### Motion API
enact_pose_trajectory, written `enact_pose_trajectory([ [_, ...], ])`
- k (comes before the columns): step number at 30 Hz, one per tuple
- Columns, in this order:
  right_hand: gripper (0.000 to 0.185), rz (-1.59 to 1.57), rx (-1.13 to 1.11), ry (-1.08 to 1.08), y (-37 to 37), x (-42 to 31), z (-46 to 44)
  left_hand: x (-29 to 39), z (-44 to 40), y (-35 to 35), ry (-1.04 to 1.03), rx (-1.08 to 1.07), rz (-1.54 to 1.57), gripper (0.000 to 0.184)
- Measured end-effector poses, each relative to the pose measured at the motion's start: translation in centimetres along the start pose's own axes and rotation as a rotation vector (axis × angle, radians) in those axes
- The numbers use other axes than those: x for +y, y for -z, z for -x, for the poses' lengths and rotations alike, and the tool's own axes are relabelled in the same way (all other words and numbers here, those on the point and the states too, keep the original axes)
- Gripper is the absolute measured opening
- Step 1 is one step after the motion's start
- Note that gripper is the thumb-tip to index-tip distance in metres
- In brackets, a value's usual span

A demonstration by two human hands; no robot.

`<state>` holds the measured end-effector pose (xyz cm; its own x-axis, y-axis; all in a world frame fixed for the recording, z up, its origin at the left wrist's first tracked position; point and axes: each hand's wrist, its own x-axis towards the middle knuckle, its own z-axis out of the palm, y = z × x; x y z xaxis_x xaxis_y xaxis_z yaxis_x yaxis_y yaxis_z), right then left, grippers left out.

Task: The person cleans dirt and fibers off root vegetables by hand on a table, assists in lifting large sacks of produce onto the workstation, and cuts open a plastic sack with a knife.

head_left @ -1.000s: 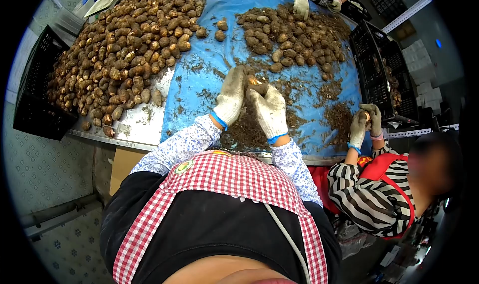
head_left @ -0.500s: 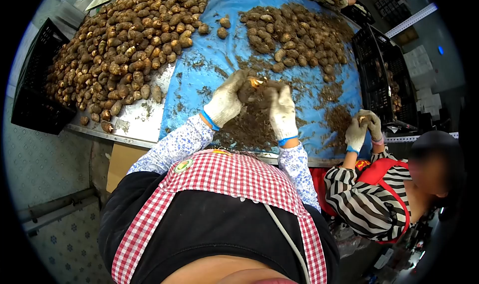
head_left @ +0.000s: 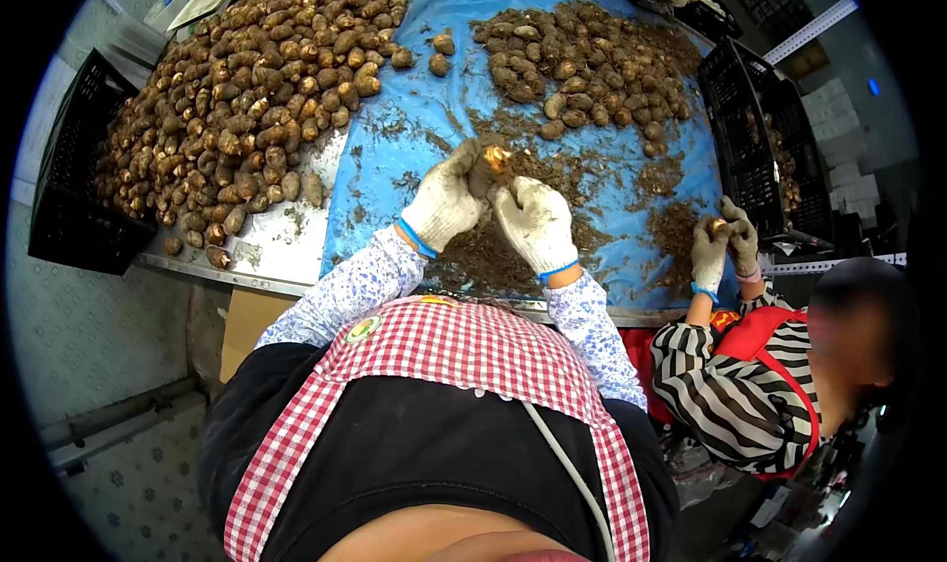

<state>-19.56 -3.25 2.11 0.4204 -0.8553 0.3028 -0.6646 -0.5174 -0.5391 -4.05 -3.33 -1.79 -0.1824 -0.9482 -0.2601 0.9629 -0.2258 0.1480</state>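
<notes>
My left hand, in a white knit glove with a blue cuff, is closed around a brown, hairy taro. The taro's cut end, pale orange, points up and away from me. Close against its lower right side is my right hand, gloved the same way, with its fingers curled in. What those fingers pinch, if anything, is hidden. Beneath both hands, loose dark root fibres cover part of the blue sheet.
Trimmed taros are heaped at the left, beside a black crate. Hairy taros form another pile at the back. Black crates line the right edge. At the right, a co-worker's gloved hands hold something small.
My right hand has moved left and slightly down towards the taro, and its fingers have curled in. My left hand has stayed in place with the taro.
</notes>
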Motion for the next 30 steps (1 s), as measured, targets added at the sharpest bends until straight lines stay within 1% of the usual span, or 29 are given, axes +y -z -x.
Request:
enact_pose_trajectory([
  [1,0.027,0.048,0.021,0.012,-0.2,0.8,0.3,0.5,-0.4,0.9,0.049,-0.040,0.033,0.037],
  [2,0.023,0.084,-0.010,-0.052,-0.2,1.5,0.6,0.8,-0.9,1.6,0.096,-0.081,0.067,0.039],
  [3,0.020,0.052,0.045,-0.098,-0.2,2.0,0.8,1.0,-0.7,0.8,0.082,0.044,0.064,0.043],
  [5,0.017,0.008,0.131,-0.159,-0.4,3.2,1.1,0.7,-0.5,-0.2,0.071,0.113,0.003,0.042],
  [6,0.017,0.132,0.233,-0.097,-0.5,3.5,0.9,0.4,-0.5,-0.4,0.069,0.148,-0.029,0.041],
  [7,0.017,0.087,0.245,-0.082,-0.3,3.7,0.9,0.3,-1.1,0.7,0.112,0.043,-0.041,0.038],
  [8,0.018,0.042,0.257,-0.069,0.0,3.7,0.9,-0.1,-1.2,1.1,0.125,0.022,-0.017,0.038],
  [10,0.014,-0.004,0.254,-0.034,0.7,3.0,0.4,-0.7,-0.7,0.8,0.151,-0.023,0.029,0.038],
  [11,0.014,-0.026,0.252,-0.014,0.8,2.8,0.3,-0.7,-0.6,0.6,0.189,0.021,0.037,0.037],
  [14,0.013,-0.136,0.283,-0.034,-1.1,5.3,1.0,-0.4,-0.5,2.1,0.260,-0.057,0.119,0.036],
  [17,0.021,0.139,0.053,-0.013,1.9,3.4,0.8,0.3,-1.4,4.3,0.292,-0.222,0.053,0.034],
  [20,0.025,0.100,0.034,-0.079,2.1,2.4,0.2,-0.1,0.4,0.5,0.145,0.111,-0.204,0.038],
  [21,0.029,0.083,0.071,-0.074,1.8,2.2,0.2,-0.4,0.9,-0.6,0.082,0.069,-0.328,0.036],
  [23,0.028,0.044,-0.013,-0.108,2.0,1.2,-0.4,-1.2,1.6,-1.9,-0.044,-0.017,-0.571,0.033],
  [24,0.028,0.025,-0.056,-0.123,2.1,0.9,-0.6,-0.9,1.3,-1.3,0.008,-0.050,-0.520,0.035],
  [25,0.029,-0.137,0.011,-0.131,1.6,1.0,-0.6,-0.4,0.7,-0.3,0.057,-0.082,-0.468,0.038],
  [26,0.028,-0.086,-0.031,-0.143,1.5,1.3,-0.4,-0.1,0.4,0.5,0.103,-0.114,-0.416,0.040],
  [27,0.028,-0.037,-0.070,-0.154,1.4,1.8,-0.3,-0.1,1.0,-0.6,0.129,0.022,-0.345,0.042],
  [28,0.027,0.011,-0.109,-0.164,1.2,2.4,-0.1,0.4,0.8,-0.2,0.141,-0.067,-0.331,0.045],
  [29,0.022,0.153,-0.113,-0.172,0.3,4.2,0.4,1.1,0.6,0.4,0.153,-0.154,-0.315,0.047],
  [30,0.024,0.311,-0.219,-0.129,-0.4,6.5,1.1,1.5,0.4,0.8,0.163,-0.243,-0.297,0.050],
])
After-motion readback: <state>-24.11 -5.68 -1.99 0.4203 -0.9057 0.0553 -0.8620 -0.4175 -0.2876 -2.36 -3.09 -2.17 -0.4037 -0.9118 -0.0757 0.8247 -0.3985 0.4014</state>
